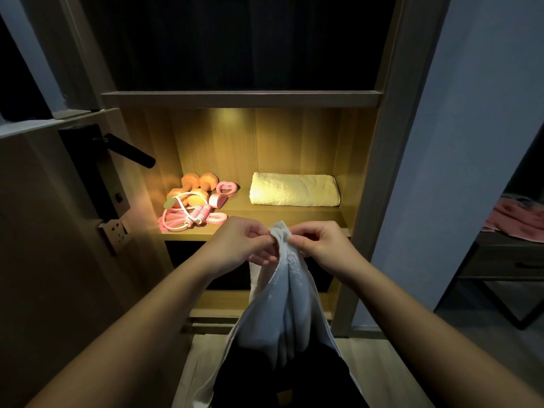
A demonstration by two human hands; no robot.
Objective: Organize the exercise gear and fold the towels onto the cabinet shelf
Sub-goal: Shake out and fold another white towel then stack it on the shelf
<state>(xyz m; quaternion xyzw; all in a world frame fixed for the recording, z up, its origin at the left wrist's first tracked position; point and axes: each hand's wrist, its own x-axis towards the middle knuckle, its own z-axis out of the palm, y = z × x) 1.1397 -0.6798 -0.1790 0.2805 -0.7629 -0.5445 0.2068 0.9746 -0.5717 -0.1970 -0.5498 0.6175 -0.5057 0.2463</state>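
- Towel (290, 278) hung limp from my hands, bunched at its top edge. I judged it soft, light and floppy, best taken by its corners.
- Fingers of my left hand (244, 242) and right hand (321, 245) each pinched that bunched edge, close together.
- It hung short of the shelf (265, 214), which lay beyond my knuckles.
- Counted: two towels, one held and one folded towel (294, 189) past my right hand; two dumbbells (200, 184) and one rope (182, 216) past my left.

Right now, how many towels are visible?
2. A folded towel lies on the lit shelf, right side; a white towel hangs pinched between left hand and right hand. Pink cloth on the far-right table may be a third.
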